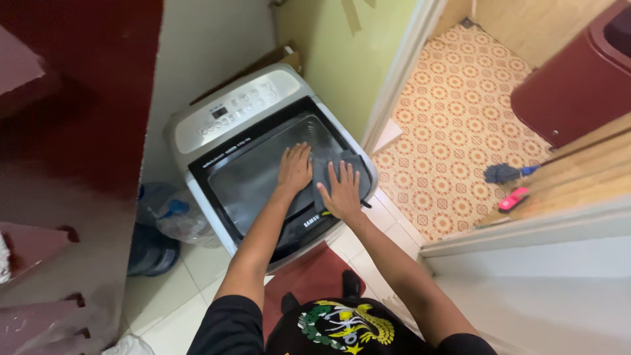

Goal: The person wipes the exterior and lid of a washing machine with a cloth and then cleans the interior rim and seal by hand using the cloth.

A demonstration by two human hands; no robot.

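Hands: left hand (294, 169) and right hand (342, 190) lie flat, fingers spread, pressing a grey cloth (328, 172).
Cloth: on the washing machine lid (253, 174), toward its 3 o'clock edge, mostly under the right hand.
Machine: lid closed, so the drum's contents are hidden.
Bottle: water jug (154, 227) at 9 o'clock on the floor.
Beyond: red bin (572, 92) at 2 o'clock.

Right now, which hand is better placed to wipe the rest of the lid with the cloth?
Probably the right hand: it lies flat on the grey cloth on the washer lid. The left hand rests beside it, mostly on bare lid, touching only the cloth's edge.
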